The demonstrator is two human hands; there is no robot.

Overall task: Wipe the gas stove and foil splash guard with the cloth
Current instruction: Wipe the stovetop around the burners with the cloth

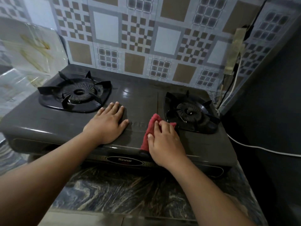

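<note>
Hands work on a black two-burner gas stove [141,98] set on a marbled desk [114,190]. The left hand [108,123] lies flat, fingers spread, palm down between the burners. The right hand [164,141] curls over a red cloth [150,126], pressing it onto the stove top just beside the right burner [189,111]. The front panel reads "Rinnai". A foil splash guard [31,51] stands at the stove's left.

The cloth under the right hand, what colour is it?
Red cloth, shown in the head view.
</note>
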